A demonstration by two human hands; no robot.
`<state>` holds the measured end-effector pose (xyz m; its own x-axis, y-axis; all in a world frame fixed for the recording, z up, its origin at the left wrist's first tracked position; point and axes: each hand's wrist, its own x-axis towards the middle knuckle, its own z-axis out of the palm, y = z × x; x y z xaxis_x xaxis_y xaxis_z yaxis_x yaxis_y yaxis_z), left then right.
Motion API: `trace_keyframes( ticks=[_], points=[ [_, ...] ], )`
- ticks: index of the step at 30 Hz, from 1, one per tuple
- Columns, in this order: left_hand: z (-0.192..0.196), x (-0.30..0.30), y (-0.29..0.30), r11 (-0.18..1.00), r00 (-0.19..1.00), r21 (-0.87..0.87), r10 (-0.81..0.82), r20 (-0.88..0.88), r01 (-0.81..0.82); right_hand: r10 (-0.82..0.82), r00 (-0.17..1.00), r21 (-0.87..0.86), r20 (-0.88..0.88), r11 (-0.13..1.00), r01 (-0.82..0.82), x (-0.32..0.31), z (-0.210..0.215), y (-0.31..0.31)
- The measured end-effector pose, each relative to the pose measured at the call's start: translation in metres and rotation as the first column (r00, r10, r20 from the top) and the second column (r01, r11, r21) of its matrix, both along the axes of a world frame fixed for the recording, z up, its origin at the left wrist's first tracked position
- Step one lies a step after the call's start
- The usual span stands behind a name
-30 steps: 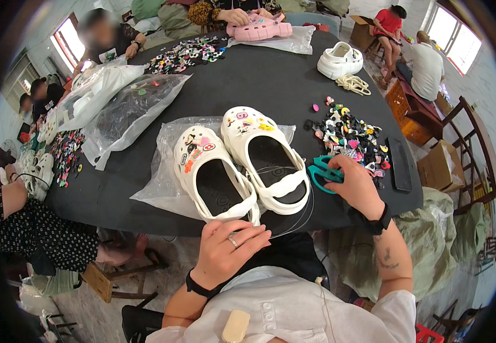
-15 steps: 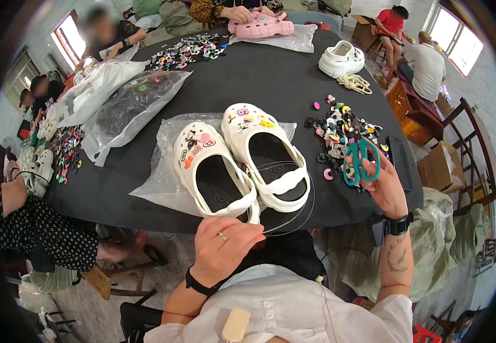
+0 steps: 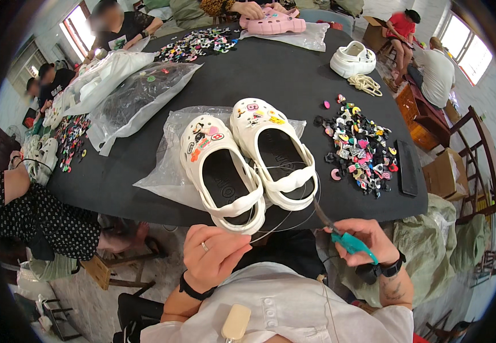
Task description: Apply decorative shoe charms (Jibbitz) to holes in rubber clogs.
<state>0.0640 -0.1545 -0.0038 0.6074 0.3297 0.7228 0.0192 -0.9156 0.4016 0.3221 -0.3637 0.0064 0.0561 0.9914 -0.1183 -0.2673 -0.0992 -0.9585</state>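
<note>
Two white clogs point(image 3: 248, 163) on clear bag point(image 3: 168, 171); R hand point(image 3: 368, 240) gripping teal scissors point(image 3: 348, 240), L hand point(image 3: 216, 257) pinching thin cord point(image 3: 282, 226).

I see two clogs point(image 3: 248, 163) side by side on a plastic bag point(image 3: 168, 171) at the desk's point(image 3: 293, 74) near edge, a charm pile point(image 3: 362, 148) to their right.

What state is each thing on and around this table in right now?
White clogs: side by side on a clear plastic bag, toes away, charms fitted on the uppers.
Thin clear cord: looped from the clogs' heels toward the hands.
Left hand: closed on the cord, below the table edge.
Right hand: gripping teal-handled scissors, blades pointing at the cord.
Loose charms: scattered in a pile.
Pink clog: under another person's hands.
</note>
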Motion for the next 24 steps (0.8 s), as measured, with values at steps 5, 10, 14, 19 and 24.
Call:
trace_keyframes(
  ticks=[5, 10, 14, 19, 24],
  points=[
    [-0.001, -0.003, -0.002, 1.0, 1.0, 0.01, -0.004, -0.005, 0.004, 0.074, 0.979, 0.02, -0.19, 0.997, -0.072, -0.012, -0.015, -0.001],
    [-0.001, -0.006, -0.003, 0.999, 1.0, 0.024, -0.023, -0.013, 0.023, 0.114, 0.979, -0.04, -0.171, 0.992, -0.123, -0.017, -0.022, 0.003],
    [0.0, -0.007, -0.005, 0.999, 0.999, 0.035, -0.035, -0.038, 0.037, 0.117, 0.976, -0.028, -0.183, 0.992, -0.124, -0.018, -0.023, 0.009],
    [0.002, -0.007, -0.009, 0.999, 0.999, 0.021, -0.043, -0.034, 0.043, 0.086, 0.979, -0.046, -0.187, 0.994, -0.096, -0.021, -0.027, 0.011],
    [-0.001, -0.011, -0.007, 1.0, 0.999, 0.003, -0.027, -0.022, 0.027, 0.05, 0.989, -0.061, -0.139, 0.996, -0.059, -0.022, -0.029, 0.012]
  ],
)
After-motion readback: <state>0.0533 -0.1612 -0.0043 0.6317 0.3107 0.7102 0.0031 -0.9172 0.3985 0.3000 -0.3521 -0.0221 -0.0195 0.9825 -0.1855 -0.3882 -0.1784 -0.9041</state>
